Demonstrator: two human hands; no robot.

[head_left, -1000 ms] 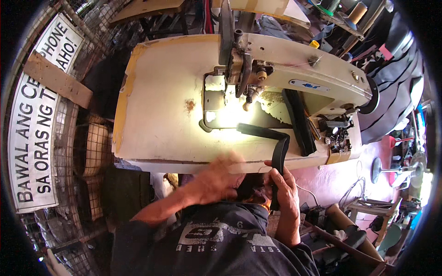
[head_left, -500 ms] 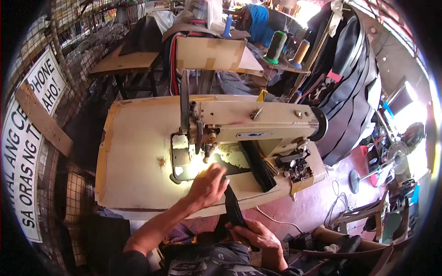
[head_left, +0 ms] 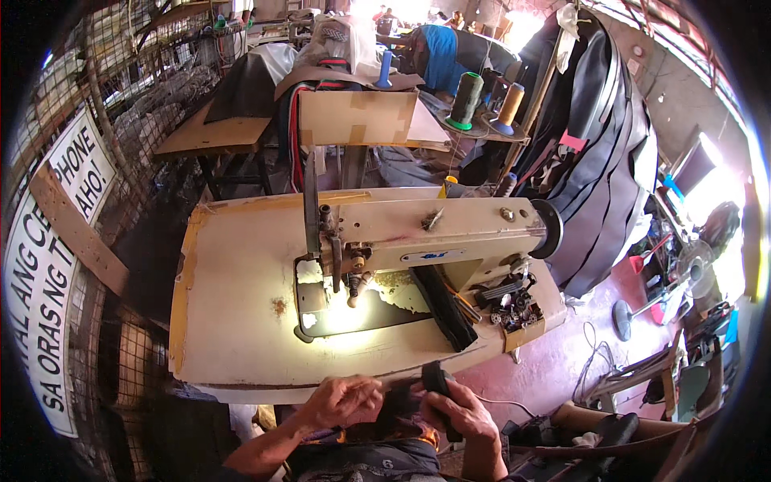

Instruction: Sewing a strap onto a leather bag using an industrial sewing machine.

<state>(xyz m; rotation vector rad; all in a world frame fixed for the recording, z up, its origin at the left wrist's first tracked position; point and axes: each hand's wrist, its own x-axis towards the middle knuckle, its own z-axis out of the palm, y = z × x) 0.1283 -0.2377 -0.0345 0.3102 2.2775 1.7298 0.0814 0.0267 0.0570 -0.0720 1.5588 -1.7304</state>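
In front of the sewing machine table's near edge, my right hand (head_left: 459, 408) grips a folded black strap (head_left: 434, 377), one end of it standing up above my fingers and another part hanging below. My left hand (head_left: 345, 399) is to the left of it, apart from the strap, its fingers curled together; whatever they may pinch is too small to make out. Beyond both hands stands the cream sewing machine (head_left: 434, 227), its lamp lighting the needle area. A separate black strip (head_left: 443, 309) lies under the machine's arm on the cream table (head_left: 241, 273).
Bobbins and small metal parts (head_left: 514, 304) fill a tray at the table's right end. Thread cones (head_left: 466, 100) stand behind the machine. Black sheets of material (head_left: 602, 169) hang at the right. A wire mesh wall (head_left: 120, 193) runs along the left; a fan (head_left: 692, 265) stands far right.
My left hand has drawn back from beside the needle to the table's near edge, off the strap. My right hand has risen slightly, with the strap now folded in it. The view has shifted a little.
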